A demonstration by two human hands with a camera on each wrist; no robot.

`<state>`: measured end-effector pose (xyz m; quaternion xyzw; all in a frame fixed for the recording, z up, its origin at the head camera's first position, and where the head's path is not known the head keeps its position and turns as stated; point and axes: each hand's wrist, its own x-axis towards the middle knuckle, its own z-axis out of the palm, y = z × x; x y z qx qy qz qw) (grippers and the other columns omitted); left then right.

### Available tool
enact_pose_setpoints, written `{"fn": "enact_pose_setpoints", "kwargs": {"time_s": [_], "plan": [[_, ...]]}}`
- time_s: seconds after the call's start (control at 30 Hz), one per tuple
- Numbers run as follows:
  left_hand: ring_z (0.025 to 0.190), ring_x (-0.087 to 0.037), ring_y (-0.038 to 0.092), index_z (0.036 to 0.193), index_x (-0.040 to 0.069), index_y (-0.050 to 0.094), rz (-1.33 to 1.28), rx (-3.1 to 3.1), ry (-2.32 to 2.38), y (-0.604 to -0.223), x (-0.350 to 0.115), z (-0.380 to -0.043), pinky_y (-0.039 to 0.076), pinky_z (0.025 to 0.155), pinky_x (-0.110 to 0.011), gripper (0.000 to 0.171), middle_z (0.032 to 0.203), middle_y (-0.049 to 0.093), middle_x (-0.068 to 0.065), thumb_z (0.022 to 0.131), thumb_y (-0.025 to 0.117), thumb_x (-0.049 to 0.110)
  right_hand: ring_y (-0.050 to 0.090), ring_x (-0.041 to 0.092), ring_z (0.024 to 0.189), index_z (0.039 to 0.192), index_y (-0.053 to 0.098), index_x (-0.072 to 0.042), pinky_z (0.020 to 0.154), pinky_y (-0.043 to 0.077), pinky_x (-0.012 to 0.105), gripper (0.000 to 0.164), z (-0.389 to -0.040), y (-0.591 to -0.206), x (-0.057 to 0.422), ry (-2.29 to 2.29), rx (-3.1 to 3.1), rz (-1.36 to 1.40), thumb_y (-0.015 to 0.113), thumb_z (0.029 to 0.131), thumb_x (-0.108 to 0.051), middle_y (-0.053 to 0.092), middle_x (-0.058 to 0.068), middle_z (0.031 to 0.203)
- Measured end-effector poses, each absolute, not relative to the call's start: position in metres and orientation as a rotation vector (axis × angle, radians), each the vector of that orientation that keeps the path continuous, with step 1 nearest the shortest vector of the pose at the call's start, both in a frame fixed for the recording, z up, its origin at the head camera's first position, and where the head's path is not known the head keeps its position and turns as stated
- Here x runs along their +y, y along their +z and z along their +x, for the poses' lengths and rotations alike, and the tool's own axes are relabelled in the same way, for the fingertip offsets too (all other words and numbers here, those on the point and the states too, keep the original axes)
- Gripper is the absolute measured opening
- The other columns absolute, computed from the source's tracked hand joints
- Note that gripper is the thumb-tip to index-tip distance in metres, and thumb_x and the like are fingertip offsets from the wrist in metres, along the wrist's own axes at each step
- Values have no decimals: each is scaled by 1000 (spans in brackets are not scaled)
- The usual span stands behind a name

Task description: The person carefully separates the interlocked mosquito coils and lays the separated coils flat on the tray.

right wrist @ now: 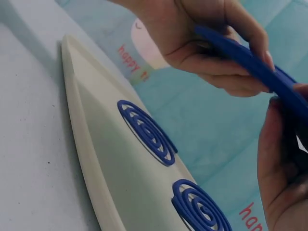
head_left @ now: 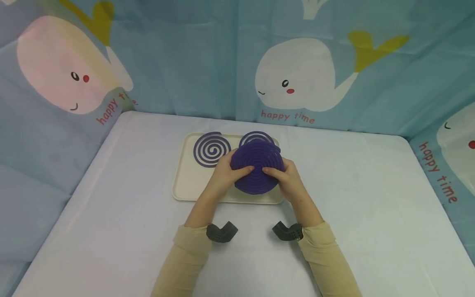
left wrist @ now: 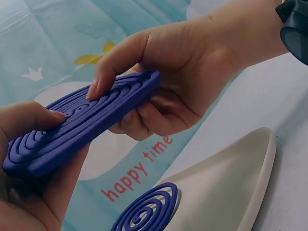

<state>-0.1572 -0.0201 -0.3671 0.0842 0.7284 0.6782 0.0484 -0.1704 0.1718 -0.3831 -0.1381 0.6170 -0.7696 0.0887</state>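
Both hands hold a purple-blue mosquito coil [head_left: 257,185], tightly wound and disc-shaped, raised above a cream tray [head_left: 189,183]. My left hand [head_left: 224,168] grips its left edge and my right hand [head_left: 291,178] its right edge. Both thumbs press near the centre of its upper face, with the other fingers underneath, as the left wrist view shows of the coil [left wrist: 72,139]. On the tray's far left lies a looser single coil [right wrist: 147,132] with open gaps between its turns. Another single coil [right wrist: 202,209] lies at the far right, partly hidden behind the held one in the head view.
The tray rests on a white-covered table [head_left: 122,198]. Behind the table hangs a blue-green curtain [head_left: 208,62] printed with whales. A dark wrist device [head_left: 222,232] sits on the left sleeve, and another device [head_left: 288,232] on the right one.
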Motion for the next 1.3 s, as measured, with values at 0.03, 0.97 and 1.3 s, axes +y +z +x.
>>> {"fn": "enact_pose_setpoints", "kwargs": {"time_s": [0.03,0.97,1.3], "plan": [[121,-32,50,132,-2,49,250,2215,2071,-366,-20,-158,39,104,-41,58,130,54,-18,79,71,7,63,16,95,105,65,-4,86,52,27,30,-171,-382,172,-2292,1841,-417,57,77,5,67,0,100],[113,-35,56,130,-3,51,342,2232,1947,-371,-21,-159,49,93,-41,54,124,58,-22,79,69,3,65,12,86,111,57,18,82,53,26,39,-180,-397,180,-2080,2135,-260,65,76,1,69,11,95],[121,-34,50,135,-3,44,364,2168,1934,-375,-19,-160,40,103,-41,61,131,53,-22,80,68,1,64,12,87,112,52,21,83,52,25,43,-178,-393,183,-2100,2081,-299,62,74,3,68,4,93]]}}
